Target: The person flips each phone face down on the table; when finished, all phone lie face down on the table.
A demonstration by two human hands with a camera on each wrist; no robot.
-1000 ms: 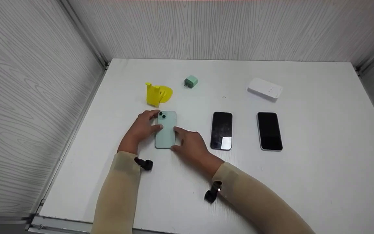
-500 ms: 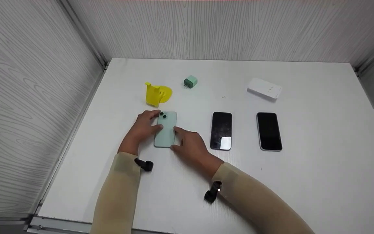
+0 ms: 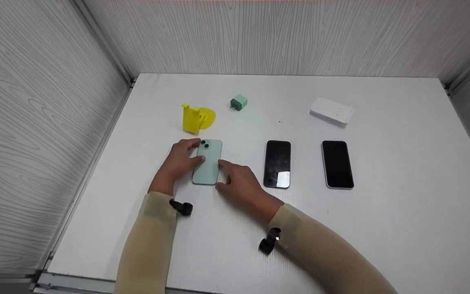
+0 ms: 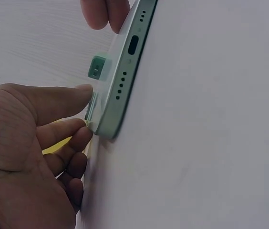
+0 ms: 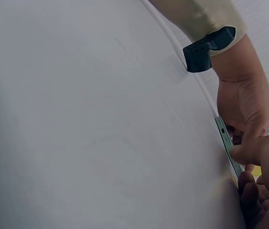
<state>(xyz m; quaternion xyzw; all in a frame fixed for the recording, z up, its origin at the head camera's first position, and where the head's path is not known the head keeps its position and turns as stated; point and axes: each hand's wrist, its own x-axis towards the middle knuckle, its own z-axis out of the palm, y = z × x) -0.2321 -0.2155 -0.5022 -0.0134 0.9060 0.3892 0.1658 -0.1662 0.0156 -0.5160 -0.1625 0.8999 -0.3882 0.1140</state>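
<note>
Left of frame centre, the green phone [image 3: 210, 169] lay back-up, roughly level with the middle phone [image 3: 277, 159] and right phone [image 3: 337, 164]. The left hand [image 3: 178, 160], thumb spread, and right hand [image 3: 242, 183], thumb parted, touched it; placing looked nearly done, letting go remained.

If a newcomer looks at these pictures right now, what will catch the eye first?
Probably the bright yellow phone stand, toward the far left of the white table. Next comes the mint-green smartphone just nearer than the stand, its camera side up, with the left hand and the right hand at opposite sides. Two dark-screened smartphones lie to its right.
</note>
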